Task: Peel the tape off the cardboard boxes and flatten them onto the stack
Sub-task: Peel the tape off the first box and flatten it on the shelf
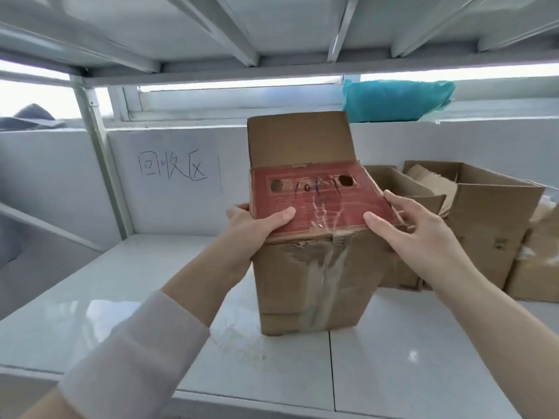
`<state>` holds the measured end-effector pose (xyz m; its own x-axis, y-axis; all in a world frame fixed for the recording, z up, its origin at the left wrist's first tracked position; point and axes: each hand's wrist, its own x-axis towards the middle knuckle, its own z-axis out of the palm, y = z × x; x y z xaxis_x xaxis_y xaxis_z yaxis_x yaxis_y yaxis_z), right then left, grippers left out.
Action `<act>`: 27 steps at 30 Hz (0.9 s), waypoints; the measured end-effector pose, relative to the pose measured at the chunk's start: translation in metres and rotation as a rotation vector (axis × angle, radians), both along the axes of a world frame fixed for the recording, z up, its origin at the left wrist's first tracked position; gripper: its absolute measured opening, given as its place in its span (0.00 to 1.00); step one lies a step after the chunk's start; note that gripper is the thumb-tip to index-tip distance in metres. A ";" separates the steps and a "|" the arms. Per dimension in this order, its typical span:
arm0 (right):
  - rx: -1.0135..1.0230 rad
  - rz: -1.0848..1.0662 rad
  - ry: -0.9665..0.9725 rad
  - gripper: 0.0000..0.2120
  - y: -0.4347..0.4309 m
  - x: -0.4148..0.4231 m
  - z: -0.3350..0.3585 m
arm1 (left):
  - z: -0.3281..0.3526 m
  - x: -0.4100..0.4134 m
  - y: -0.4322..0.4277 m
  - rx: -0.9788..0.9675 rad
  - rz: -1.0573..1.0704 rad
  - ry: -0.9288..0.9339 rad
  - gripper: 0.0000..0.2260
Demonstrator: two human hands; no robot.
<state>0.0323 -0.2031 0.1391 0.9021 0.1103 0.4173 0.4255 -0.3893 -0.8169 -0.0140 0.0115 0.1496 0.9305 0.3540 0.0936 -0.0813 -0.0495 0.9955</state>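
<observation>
White glossy tile [106, 297] is being used as the work surface, set inside a pale metal rack [211, 25] whose beams are running overhead. A sheet of paper with handwritten characters [178, 167] is being displayed on the white back wall, and a teal bag [396, 99] is being kept on the ledge above it. Several open brown cardboard boxes [490, 213] are being stored at the right, just behind the hands.

A tall brown cardboard box [302, 282] is being held upright near the middle of the tile, its long axis vertical and its base resting on the surface. Its rear flap is being kept raised, pointing up, while a red printed flap [314, 204] (two round holes are cut in it) is being folded down toward the person. A strip of clear, wrinkled tape [326, 267] is being shown on the near face, running down from the red flap.

The box's top left corner is being gripped by the left hand [254, 225], thumb laid on the red flap and fingers wrapped round the side. The flap's right edge is being pinched by the right hand [414, 228], thumb on top, fingers at the edge.
</observation>
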 end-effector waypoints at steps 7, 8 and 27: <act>-0.292 -0.016 0.014 0.21 -0.005 0.006 0.020 | 0.005 0.003 -0.015 -0.081 0.030 0.055 0.37; -0.349 -0.022 -0.039 0.17 -0.006 0.008 0.026 | 0.006 0.005 -0.016 -0.098 0.042 0.066 0.37; -0.736 0.506 -0.262 0.09 0.034 0.022 0.063 | 0.009 0.018 -0.008 -0.261 0.087 0.131 0.39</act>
<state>0.0541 -0.1687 0.2024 0.5614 0.7824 0.2698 0.8220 -0.4893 -0.2914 0.0043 0.0037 0.1588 0.8937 0.4295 -0.1294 0.0415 0.2081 0.9772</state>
